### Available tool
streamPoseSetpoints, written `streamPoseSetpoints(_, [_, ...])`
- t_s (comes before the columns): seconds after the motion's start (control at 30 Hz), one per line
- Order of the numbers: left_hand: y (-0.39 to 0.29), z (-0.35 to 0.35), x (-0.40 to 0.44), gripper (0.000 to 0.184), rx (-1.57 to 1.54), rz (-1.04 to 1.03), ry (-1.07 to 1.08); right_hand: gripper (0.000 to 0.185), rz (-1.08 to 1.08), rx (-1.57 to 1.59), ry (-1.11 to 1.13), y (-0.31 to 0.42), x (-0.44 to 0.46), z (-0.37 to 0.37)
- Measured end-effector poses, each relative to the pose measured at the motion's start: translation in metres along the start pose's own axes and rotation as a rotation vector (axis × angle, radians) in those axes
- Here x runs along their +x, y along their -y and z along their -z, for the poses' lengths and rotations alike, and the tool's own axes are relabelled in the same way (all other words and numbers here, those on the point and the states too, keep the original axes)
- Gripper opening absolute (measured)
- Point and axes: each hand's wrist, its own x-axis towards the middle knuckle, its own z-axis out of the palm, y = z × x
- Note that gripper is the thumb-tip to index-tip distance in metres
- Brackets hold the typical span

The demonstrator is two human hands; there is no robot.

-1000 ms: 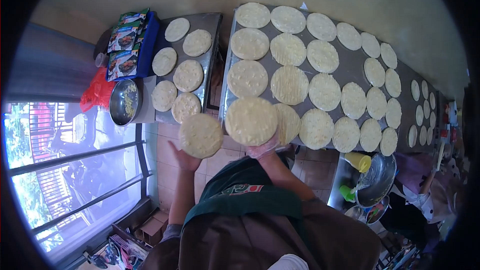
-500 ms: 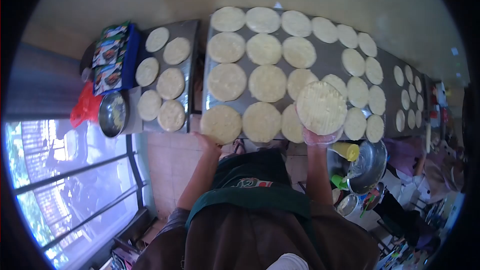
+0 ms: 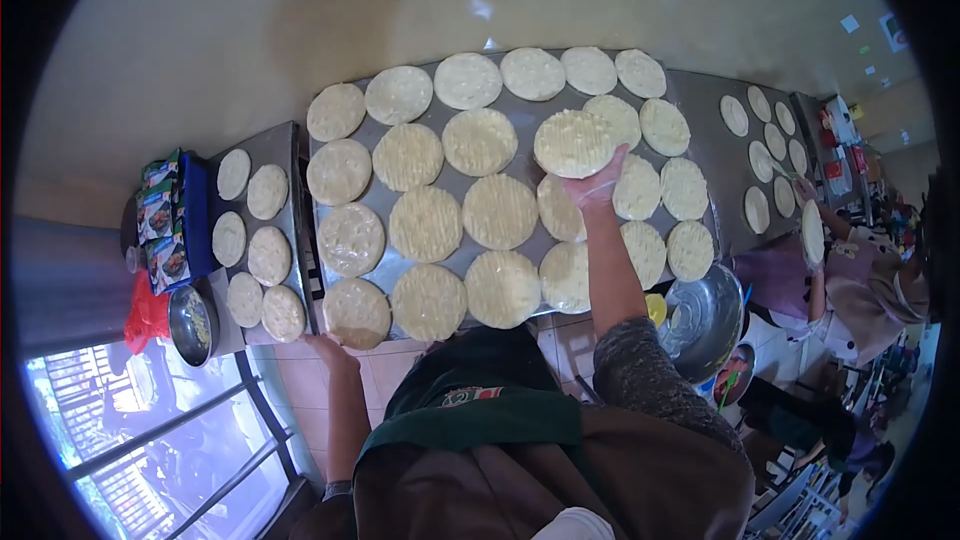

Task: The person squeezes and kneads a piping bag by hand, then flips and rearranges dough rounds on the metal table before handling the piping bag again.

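In the head view, my right hand [image 3: 600, 185] holds a round, flat dough disc [image 3: 572, 143] from below, palm up. The disc has a ridged, pale yellow top and is over the second row from the back, partly overlapping another disc behind it. My left hand [image 3: 332, 350] is at the front left corner of the metal table [image 3: 395, 258], close beside a dough disc [image 3: 357, 313]; its fingers are partly hidden. Rows of similar discs cover the table, some with a ridged, shiny surface.
On the left, a side table holds several discs [image 3: 268, 192], a blue crate of packets [image 3: 195, 210] and a metal bowl [image 3: 190, 325]. A large metal bowl [image 3: 705, 320] stands at the front right. Beyond it, another person [image 3: 850, 270] holds a disc near a further table.
My right hand has carried the disc away from the table's front edge, toward the back. The view has swung to the right. My left hand stays at the front left corner.
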Motion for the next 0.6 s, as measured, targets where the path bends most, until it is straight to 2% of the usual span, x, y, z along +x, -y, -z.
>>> streamPoseSetpoints(0.03, [-0.006, -0.014, -0.018, 0.085, 0.018, -0.017, -0.062, 0.083, -0.033, -0.015, -0.007, 0.004, 0.011, 0.003])
streamPoseSetpoints(0.13, [0.005, -0.015, -0.003, 0.088, -0.124, 0.013, 0.067, 0.083, -0.138, -0.068, -0.065, 0.014, 0.037, 0.014])
streamPoseSetpoints(0.17, [0.008, -0.022, -0.004, 0.091, -0.081, -0.036, -0.054, 0.084, -0.174, -0.09, -0.107, 0.018, 0.044, 0.015])
streamPoseSetpoints(0.2, [0.007, -0.028, -0.008, 0.091, -0.114, -0.038, -0.048, 0.084, -0.211, -0.114, -0.151, 0.021, 0.051, 0.018])
streamPoseSetpoints(0.3, [0.0, -0.048, -0.023, 0.091, -0.186, -0.06, -0.087, 0.083, -0.368, -0.31, -0.258, 0.036, 0.067, 0.038])
streamPoseSetpoints(0.4, [-0.003, -0.054, -0.032, 0.086, -0.146, -0.129, -0.071, 0.083, -0.403, -0.553, -0.322, 0.047, 0.079, 0.046])
streamPoseSetpoints(0.6, [-0.004, -0.067, -0.036, 0.087, -0.133, -0.267, -0.186, 0.082, -0.475, -0.788, -0.202, 0.058, 0.087, 0.042])
